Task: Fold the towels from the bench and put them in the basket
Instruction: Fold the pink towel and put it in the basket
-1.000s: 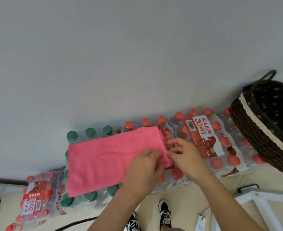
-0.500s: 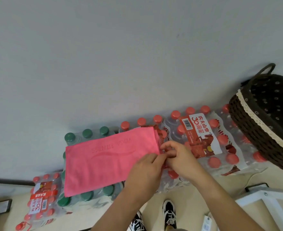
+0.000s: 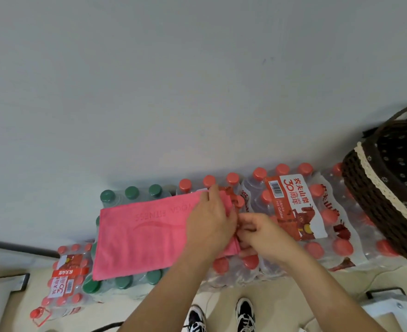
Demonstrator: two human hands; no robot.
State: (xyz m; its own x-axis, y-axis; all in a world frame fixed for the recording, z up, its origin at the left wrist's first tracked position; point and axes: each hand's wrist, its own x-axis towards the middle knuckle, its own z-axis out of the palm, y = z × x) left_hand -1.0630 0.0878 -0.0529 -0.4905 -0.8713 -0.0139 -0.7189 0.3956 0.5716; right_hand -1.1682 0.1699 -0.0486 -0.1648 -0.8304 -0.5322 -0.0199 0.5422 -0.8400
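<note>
Left hand (image 3: 209, 224) lies palm-down on the right end of the pink towel (image 3: 142, 238), fingers stretched to its far corner, pressing rather than grabbing. Right hand (image 3: 262, 233) sits just beside it, fingers curled in, pinching the towel's right edge. The towel's spread flat over the green-capped bottle pack (image 3: 130, 192) and onto the red-capped bottle packs (image 3: 291, 204), far edge near the wall (image 3: 197, 92). The woven basket (image 3: 384, 195) sits off right, well apart from the towel.
</note>
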